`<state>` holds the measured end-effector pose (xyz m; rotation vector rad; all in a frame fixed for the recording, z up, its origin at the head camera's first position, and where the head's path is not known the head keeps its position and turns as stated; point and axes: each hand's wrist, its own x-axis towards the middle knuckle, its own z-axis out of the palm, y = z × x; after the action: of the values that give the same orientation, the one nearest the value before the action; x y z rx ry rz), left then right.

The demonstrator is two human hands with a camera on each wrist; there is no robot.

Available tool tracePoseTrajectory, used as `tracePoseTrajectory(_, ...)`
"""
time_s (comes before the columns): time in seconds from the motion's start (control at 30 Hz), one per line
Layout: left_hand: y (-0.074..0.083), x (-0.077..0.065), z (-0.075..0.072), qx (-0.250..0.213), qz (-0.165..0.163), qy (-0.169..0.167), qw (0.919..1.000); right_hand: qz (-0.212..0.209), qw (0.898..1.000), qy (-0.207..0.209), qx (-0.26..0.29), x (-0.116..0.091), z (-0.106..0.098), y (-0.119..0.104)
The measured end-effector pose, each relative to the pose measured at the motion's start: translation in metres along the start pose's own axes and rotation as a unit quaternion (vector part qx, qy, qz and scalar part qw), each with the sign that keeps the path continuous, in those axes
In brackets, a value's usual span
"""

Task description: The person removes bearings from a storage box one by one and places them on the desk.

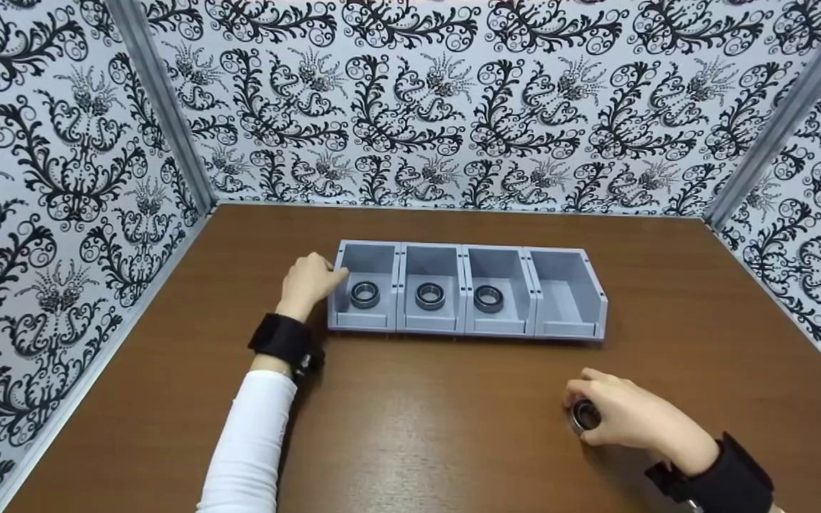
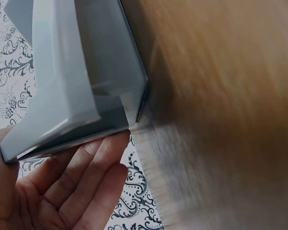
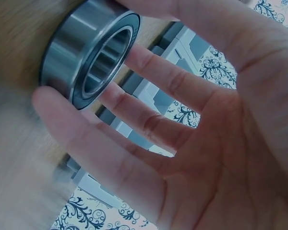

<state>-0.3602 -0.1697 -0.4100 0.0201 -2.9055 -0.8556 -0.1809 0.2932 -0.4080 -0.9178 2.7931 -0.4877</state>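
Note:
My left hand (image 1: 307, 281) grips the left end wall of a row of grey plastic bins (image 1: 432, 326). In the left wrist view its thumb is over the bin's rim and its fingers (image 2: 93, 165) lie along the outside of the wall. A metal ball bearing (image 3: 69, 48) is pinched between the thumb and fingers of my right hand (image 1: 628, 413), low over the table at the front right. One bearing lies flat in each of the three bins from the left: a left one (image 1: 364, 305), a middle one (image 1: 430, 306) and a right one (image 1: 488, 308).
The bins stand on a brown wooden table (image 1: 410, 413) towards its back, their low fronts facing me. Behind rises a back wall (image 1: 439, 107) with a black-and-white scroll pattern. Grey metal posts (image 1: 168, 107) mark the corners, and patterned side walls flank the table.

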Motion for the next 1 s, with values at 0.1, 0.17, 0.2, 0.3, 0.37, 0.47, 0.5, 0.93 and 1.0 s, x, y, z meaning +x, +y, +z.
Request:
tracePoseTrajectory(0.1, -0.0011, 0.0013, 0.0014, -0.001, 0.0, 0.0, 1.0, 0.002, 1.0, -0.008, 0.005, 0.0002, -0.001, -0.0006)
tracePoseTrajectory(0.17, -0.0014, 0.0014, 0.0018, -0.001, 0.0, 0.0, 1.0, 0.001, 1.0, -0.009, 0.006, 0.0002, -0.0013, -0.0008)
tracePoseTrajectory(0.2, -0.0014, 0.0014, 0.0018, -0.001, 0.0, -0.001, 1.0, 0.002, 1.0, -0.01, 0.006, 0.0, -0.0015, -0.0009)
tracePoseTrajectory(0.3, -0.0014, 0.0014, 0.0017, 0.001, 0.002, -0.001, 1.0, 0.002, 1.0, -0.009, 0.007, -0.0008, -0.0023, -0.0015)
tracePoseTrajectory(0.37, -0.0013, 0.0016, 0.0015, 0.002, 0.002, -0.001, 1.0, 0.003, 1.0, -0.006, 0.006, -0.0013, -0.0029, -0.002)
tracePoseTrajectory(0.47, -0.0011, 0.0017, 0.0016, 0.001, 0.0, -0.002, 1.0, 0.002, 1.0, 0.003, 0.002, -0.0019, -0.0032, -0.003)
tracePoseTrajectory(0.5, -0.001, 0.0017, 0.0015, 0.001, -0.002, -0.003, 1.0, 0.0, 1.0, 0.008, 0.0, -0.0019, -0.0031, -0.0033)
tracePoseTrajectory(0.93, -0.0001, 0.0003, 0.0014, -0.003, 0.002, -0.001, 1.0, -0.018, 0.999, 0.026, -0.001, -0.0012, -0.0076, -0.0039)
tracePoseTrajectory(1.0, -0.0002, 0.0, 0.0014, -0.004, 0.002, 0.001, 1.0, -0.023, 0.999, 0.034, -0.007, -0.0011, -0.008, -0.004)
